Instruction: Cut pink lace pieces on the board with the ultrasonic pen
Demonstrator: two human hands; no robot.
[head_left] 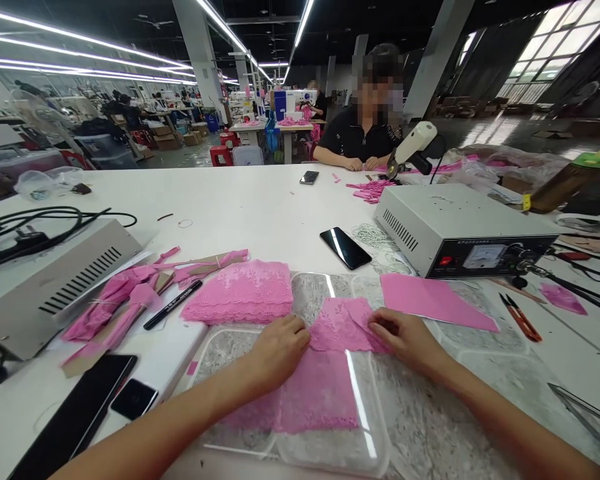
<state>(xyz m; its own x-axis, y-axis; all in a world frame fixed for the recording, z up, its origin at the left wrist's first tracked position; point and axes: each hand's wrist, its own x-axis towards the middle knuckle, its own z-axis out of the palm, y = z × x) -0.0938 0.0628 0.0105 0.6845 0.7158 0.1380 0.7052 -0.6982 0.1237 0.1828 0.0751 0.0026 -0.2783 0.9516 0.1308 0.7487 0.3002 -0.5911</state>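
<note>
Pink floral lace, cut as a small scalloped piece [341,327], lies between my hands over a clear, rounded-corner plastic surface [380,437]. My right hand [405,333] has the right side of the piece pinched between thumb and fingers, where a fold stands raised. My left hand [283,347] is palm-down with fingers curled at the left edge; whether they grip the cloth or merely press it, I cannot tell.

Assessment: the lace appears very light, limp and thin. It should offer no stiffness, so it would likely fold, ripple or drag out of line if pulled from one side. The open pattern could snag or stretch under a hard pinch. The plastic looks smooth, and cloth may slide on it. Sound holds would be two opposite edges, taken with flat fingertips, clear of the scallops.

Taking the piece as centre: at ten o'clock, a thick pile of folded pink lace [245,293], its layers apt to shift; between two and three, a smooth pink tapered panel [433,303]; towards seven, a broad pink lace-edged sheet [320,393], whether above or beneath the plastic I cannot tell.
</note>
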